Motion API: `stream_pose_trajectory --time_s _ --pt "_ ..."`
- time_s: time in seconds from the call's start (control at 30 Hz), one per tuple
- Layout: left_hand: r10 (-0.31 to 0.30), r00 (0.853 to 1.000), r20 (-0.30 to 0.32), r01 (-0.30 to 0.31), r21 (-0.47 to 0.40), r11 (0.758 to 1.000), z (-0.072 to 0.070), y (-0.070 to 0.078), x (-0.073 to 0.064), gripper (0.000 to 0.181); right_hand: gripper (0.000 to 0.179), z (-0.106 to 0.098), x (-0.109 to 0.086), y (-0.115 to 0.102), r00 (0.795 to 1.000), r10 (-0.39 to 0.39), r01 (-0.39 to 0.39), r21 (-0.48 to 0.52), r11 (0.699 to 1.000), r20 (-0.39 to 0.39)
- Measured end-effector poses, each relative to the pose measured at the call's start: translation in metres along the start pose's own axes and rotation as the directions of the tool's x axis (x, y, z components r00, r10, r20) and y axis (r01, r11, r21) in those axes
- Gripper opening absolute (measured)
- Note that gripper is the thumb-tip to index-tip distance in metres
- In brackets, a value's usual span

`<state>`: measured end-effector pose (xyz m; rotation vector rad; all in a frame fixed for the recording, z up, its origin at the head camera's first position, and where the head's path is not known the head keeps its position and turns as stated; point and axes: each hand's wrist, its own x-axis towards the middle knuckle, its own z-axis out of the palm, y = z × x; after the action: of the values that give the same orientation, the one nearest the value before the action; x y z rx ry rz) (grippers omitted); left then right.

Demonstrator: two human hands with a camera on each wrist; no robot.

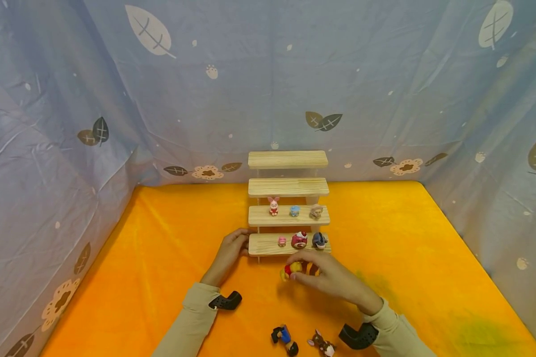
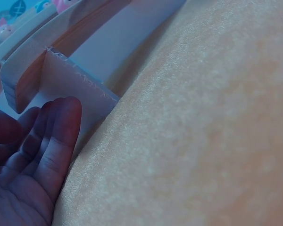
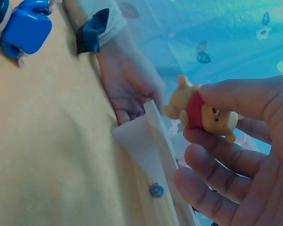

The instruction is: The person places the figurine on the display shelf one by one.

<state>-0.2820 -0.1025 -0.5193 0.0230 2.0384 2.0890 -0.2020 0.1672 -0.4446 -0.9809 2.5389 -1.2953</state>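
My right hand (image 1: pixel 332 277) pinches a Winnie the Pooh figurine (image 3: pixel 196 110) between thumb and fingers, in front of the lowest tier. The figurine is yellow with a red shirt and lies sideways in the grip. At the left end of the wooden display shelf (image 1: pixel 288 215), my left hand (image 1: pixel 229 253) has loosely bent fingers at the pale side support (image 2: pixel 78 82). On the lowest tier sit a small pink figurine (image 1: pixel 282 241), a dark pink bear figurine (image 1: pixel 299 240) and a grey-blue donkey figurine (image 1: pixel 319 241).
A piglet figurine (image 1: pixel 273 207), a blue figurine (image 1: pixel 294 211) and a tan figurine (image 1: pixel 316 212) stand one tier up. On the orange cloth (image 1: pixel 183 218), nearer me, lie a blue-and-black figurine (image 1: pixel 285 339) and a brown long-eared figurine (image 1: pixel 322 343). A patterned curtain (image 1: pixel 250 89) surrounds the area.
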Motion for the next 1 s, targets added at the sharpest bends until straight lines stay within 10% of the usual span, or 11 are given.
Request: stream_pose_trajectory --time_s 1.0 --pt "-0.009 1.0 -0.022 0.009 0.032 0.999 0.001 0.002 -0.001 0.033 0.038 -0.022 0.008 -0.019 0.974 0.038 -0.04 -0.003 0.999 -0.223"
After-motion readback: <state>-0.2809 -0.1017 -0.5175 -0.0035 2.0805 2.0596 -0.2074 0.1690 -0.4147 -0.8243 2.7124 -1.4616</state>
